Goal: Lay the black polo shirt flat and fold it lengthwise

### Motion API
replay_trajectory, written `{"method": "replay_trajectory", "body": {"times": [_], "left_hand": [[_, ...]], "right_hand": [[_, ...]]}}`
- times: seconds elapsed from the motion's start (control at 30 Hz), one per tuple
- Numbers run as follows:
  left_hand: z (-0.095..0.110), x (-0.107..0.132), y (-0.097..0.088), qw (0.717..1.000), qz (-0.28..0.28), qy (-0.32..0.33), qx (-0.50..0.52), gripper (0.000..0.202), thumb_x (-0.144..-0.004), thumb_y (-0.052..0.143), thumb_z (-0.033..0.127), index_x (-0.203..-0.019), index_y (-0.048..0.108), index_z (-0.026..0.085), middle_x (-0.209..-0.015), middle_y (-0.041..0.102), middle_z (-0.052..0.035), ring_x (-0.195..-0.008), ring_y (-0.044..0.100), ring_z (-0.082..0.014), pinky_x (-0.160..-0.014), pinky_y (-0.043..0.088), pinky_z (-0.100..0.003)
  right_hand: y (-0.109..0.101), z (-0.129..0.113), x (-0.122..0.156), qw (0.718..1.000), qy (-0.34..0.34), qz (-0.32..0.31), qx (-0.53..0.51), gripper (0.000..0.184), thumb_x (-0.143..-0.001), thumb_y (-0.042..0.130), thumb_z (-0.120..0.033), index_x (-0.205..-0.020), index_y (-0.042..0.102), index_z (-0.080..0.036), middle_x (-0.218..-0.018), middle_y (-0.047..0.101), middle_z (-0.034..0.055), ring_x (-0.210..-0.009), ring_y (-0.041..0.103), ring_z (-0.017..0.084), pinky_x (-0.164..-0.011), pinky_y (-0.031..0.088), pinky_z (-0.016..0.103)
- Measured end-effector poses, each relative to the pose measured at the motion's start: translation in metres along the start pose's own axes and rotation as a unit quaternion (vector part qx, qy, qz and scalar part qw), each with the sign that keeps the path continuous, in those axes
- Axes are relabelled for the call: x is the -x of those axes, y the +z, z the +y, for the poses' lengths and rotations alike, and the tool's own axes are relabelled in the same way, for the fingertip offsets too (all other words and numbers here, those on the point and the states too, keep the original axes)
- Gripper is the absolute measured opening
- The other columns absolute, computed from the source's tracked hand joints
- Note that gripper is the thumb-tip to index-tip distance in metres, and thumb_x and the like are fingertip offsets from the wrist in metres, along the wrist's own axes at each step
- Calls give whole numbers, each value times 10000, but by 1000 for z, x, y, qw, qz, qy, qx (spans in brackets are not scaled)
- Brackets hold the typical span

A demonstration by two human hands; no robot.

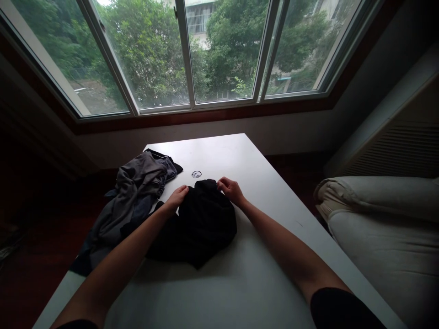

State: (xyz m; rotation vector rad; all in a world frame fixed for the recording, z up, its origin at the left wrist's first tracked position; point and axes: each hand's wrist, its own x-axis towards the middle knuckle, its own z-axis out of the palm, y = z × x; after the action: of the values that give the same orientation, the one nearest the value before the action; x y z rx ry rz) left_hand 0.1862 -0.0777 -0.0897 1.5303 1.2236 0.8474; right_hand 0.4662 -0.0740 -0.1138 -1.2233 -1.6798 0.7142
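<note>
Garment, black, crumpled, centre frame on worktop. Right hand: fingers pinch its top edge. Left hand: fingers together at that edge, grip unclear. Grey pile at left. Advisable: keep both corners level, cloth taut.

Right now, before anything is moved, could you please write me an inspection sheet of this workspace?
Surface: white table, with a small round mark near its far end.
Job's things: black garment, lying bunched in the middle of the table.
Clutter: heap of grey and dark clothes on the left side, hanging over the edge.
Hands: left hand rests on the garment's far left edge, grip unclear; right hand has its fingers curled on the far edge.
Cables: nothing seen.
Surroundings: window with trees outside; white cushions at the right.
</note>
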Motion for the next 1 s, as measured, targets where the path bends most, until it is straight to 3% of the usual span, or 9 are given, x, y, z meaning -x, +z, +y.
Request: {"method": "replay_trajectory", "body": {"times": [0.1, 0.23, 0.33, 0.47, 0.53, 0.63, 0.8, 0.87, 1.0], "left_hand": [[18, -2, 10, 997, 1, 22, 76, 453, -882, 572, 637, -1013, 603, 204, -886, 665, -22, -758, 620, -167, -711, 497, -272], [45, 12, 30, 989, -64, 47, 125, 441, -922, 625, 532, -1240, 648, 228, -1099, 722, -60, -972, 674, -211, -853, 522, -303], [59, 21, 37, 979, -125, 73, 142, 435, -966, 600, 420, -1360, 642, 241, -1325, 685, -89, -1208, 629, -257, -999, 487, -339], [60, 14, 32, 986, -81, 60, 135, 441, -953, 526, 292, -1378, 633, 237, -1450, 617, -91, -1298, 595, -284, -992, 509, -370], [55, 8, 30, 990, -63, 60, 109, 467, -934, 491, 242, -1387, 605, 254, -1493, 583, -73, -1307, 593, -272, -967, 529, -366], [45, 11, 41, 996, -50, 66, 12, 379, -910, 437, 176, -1207, 667, 224, -1427, 633, -71, -1277, 610, -256, -1024, 511, -393], [37, 34, 66, 983, -122, 110, -86, 265, -894, 469, 155, -928, 720, 234, -1421, 648, -21, -1294, 595, -254, -1142, 416, -391], [36, 31, 61, 972, -126, 141, -140, 296, -904, 444, 148, -924, 723, 242, -1405, 660, -9, -1275, 610, -235, -1124, 433, -358], [25, -1, 23, 971, -16, 113, -208, 358, -932, 410, 158, -1149, 689, 211, -1297, 702, -81, -1222, 630, -246, -1077, 468, -395]], "right_hand": [[12, -14, 6, 989, -42, -138, -13, 335, -944, 593, -508, -1099, 718, -238, -916, 739, 18, -789, 655, 192, -754, 489, 303], [25, -15, 10, 979, -60, -189, -42, 396, -868, 700, -445, -1204, 702, -234, -1109, 738, 60, -963, 678, 252, -879, 512, 367], [24, -8, 10, 977, -5, -145, -158, 388, -886, 667, -499, -1153, 721, -223, -1090, 742, 60, -981, 678, 259, -887, 525, 381], [15, -4, 3, 953, 85, -44, -289, 423, -863, 658, -620, -956, 717, -212, -939, 727, 37, -905, 665, 221, -860, 535, 355], [11, -6, -1, 941, 119, -34, -316, 530, -863, 594, -720, -901, 693, -201, -893, 713, 47, -866, 660, 214, -822, 542, 346], [7, -7, -4, 939, 143, -84, -303, 655, -877, 490, -811, -932, 690, -189, -878, 709, 63, -829, 657, 213, -751, 538, 327], [16, 6, -3, 976, 131, -81, -157, 504, -783, 729, -674, -773, 669, -173, -723, 665, 17, -695, 607, 185, -645, 481, 287], [20, 13, -3, 968, 156, -46, -191, 474, -792, 727, -641, -781, 677, -170, -736, 682, 24, -703, 624, 195, -656, 501, 296], [23, 22, -3, 914, 216, 42, -340, 472, -839, 685, -628, -994, 706, -183, -939, 752, 67, -859, 703, 239, -781, 584, 342]]}}
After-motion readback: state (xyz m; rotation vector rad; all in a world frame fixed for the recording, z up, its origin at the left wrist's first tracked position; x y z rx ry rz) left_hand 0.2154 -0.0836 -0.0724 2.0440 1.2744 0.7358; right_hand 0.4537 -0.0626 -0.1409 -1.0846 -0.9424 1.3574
